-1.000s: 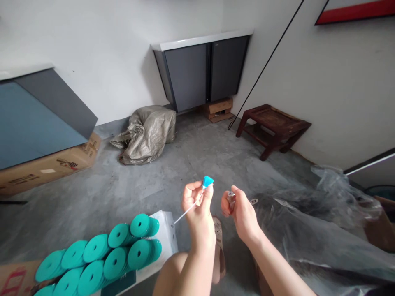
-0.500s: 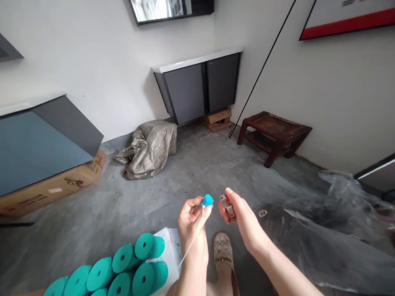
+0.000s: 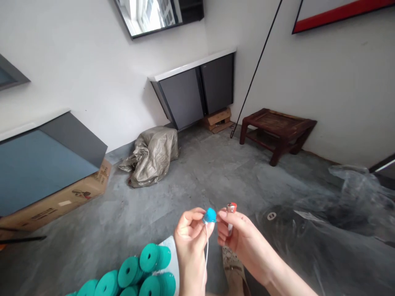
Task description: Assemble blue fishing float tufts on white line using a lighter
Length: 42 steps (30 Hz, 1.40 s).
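My left hand (image 3: 193, 236) is closed, pinching a small bright blue piece (image 3: 210, 215) between thumb and fingers; its exact kind cannot be made out. A thin white cord (image 3: 207, 246) hangs from beneath it along my wrist. My right hand (image 3: 236, 230) is closed around a lighter (image 3: 231, 208) with a metal hood and a red part at the top, held upright. Its fingertips are close beside the blue piece; whether they touch it I cannot tell.
Green thread spools (image 3: 150, 257) stand in rows at lower left. Clear plastic sheeting (image 3: 308, 255) covers the floor at right. Farther off are a wooden stool (image 3: 279, 123), a grey-brown sack (image 3: 154, 154), a cabinet (image 3: 182, 96) and a cardboard box (image 3: 74, 197). A shoe (image 3: 231, 263) shows below my hands.
My right hand has come left toward the blue piece, and the lighter has turned from tilted to upright. The view has shifted slightly, leaving both hands lower in the picture.
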Each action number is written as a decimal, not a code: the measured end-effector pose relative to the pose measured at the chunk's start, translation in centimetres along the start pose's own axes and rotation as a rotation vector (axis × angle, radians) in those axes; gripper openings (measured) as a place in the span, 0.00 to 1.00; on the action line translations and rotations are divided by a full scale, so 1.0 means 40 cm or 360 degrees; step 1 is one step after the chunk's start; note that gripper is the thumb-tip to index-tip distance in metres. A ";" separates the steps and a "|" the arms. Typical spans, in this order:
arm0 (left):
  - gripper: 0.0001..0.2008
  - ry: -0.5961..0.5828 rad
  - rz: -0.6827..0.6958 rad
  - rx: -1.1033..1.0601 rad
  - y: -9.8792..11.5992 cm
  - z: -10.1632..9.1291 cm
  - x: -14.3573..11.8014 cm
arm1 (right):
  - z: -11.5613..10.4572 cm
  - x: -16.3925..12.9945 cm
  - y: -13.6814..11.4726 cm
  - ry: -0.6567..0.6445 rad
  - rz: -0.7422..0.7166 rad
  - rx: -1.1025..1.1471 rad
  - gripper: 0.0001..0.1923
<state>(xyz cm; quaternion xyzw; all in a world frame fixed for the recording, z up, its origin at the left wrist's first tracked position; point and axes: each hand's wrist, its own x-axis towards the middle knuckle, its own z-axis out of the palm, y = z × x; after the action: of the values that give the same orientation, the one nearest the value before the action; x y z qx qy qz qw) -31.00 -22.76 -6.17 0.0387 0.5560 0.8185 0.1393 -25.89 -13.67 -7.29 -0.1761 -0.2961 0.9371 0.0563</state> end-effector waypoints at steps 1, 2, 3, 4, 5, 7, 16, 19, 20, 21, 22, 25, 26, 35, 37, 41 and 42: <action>0.11 -0.0018 0.0000 0.0003 -0.002 0.002 -0.003 | 0.001 -0.002 0.000 -0.0011 0.0039 0.0070 0.18; 0.11 -0.0036 -0.0004 0.0005 -0.003 0.005 -0.006 | 0.001 -0.005 -0.001 -0.0022 0.0056 0.0109 0.19; 0.11 -0.0052 -0.0010 0.0004 -0.005 0.008 -0.008 | 0.001 -0.007 -0.002 -0.0039 0.0057 0.0125 0.19; 0.11 -0.0064 -0.0018 -0.0003 -0.006 0.011 -0.011 | 0.001 -0.010 -0.004 -0.0059 0.0052 0.0132 0.19; 0.11 -0.0070 -0.0034 -0.0016 -0.007 0.014 -0.014 | 0.000 -0.012 -0.006 -0.0073 0.0046 0.0140 0.19; 0.12 -0.0069 -0.0082 -0.0056 -0.010 0.021 -0.016 | -0.001 -0.015 -0.008 -0.0081 0.0044 0.0177 0.18; 0.08 -0.0072 -0.0405 -0.0331 -0.006 0.020 -0.003 | -0.002 -0.013 -0.009 -0.0085 0.0031 0.0248 0.14; 0.05 -0.0060 -0.0449 -0.0396 0.001 0.018 -0.001 | -0.005 -0.012 -0.009 -0.0047 0.0004 0.0235 0.14; 0.05 -0.0065 -0.0448 -0.0402 0.001 0.017 -0.001 | -0.005 -0.012 -0.009 -0.0051 -0.0004 0.0230 0.13; 0.06 -0.0072 -0.0444 -0.0401 0.001 0.016 0.000 | -0.006 -0.012 -0.010 -0.0060 -0.0008 0.0226 0.13; 0.07 -0.0085 -0.0442 -0.0394 0.000 0.013 0.001 | -0.006 -0.012 -0.011 -0.0069 -0.0005 0.0224 0.13; 0.12 -0.0186 -0.0475 -0.0358 -0.002 0.003 0.004 | -0.006 -0.011 -0.014 -0.0080 0.0001 0.0197 0.14; 0.13 -0.0224 -0.0495 -0.0341 -0.002 -0.002 0.004 | -0.006 -0.011 -0.015 -0.0082 -0.0002 0.0180 0.14; 0.09 -0.0275 -0.0609 -0.0495 -0.007 -0.009 0.001 | -0.017 -0.014 -0.019 -0.0173 0.0026 0.0145 0.14; 0.07 -0.0227 -0.0710 -0.0600 -0.010 -0.005 0.001 | -0.019 -0.014 -0.021 -0.0137 0.0037 0.0123 0.15; 0.07 -0.0027 -0.0944 -0.0748 -0.011 0.004 -0.001 | -0.023 -0.014 -0.021 -0.0051 -0.0007 0.0012 0.18; 0.10 0.0040 -0.0980 -0.0758 -0.011 0.006 -0.001 | -0.024 -0.013 -0.019 -0.0029 -0.0031 -0.0031 0.18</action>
<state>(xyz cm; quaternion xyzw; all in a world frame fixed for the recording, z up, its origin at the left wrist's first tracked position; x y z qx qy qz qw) -30.83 -22.39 -6.48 -0.1734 0.3376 0.8450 0.3767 -25.06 -12.64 -7.41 -0.1653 -0.3074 0.9352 0.0608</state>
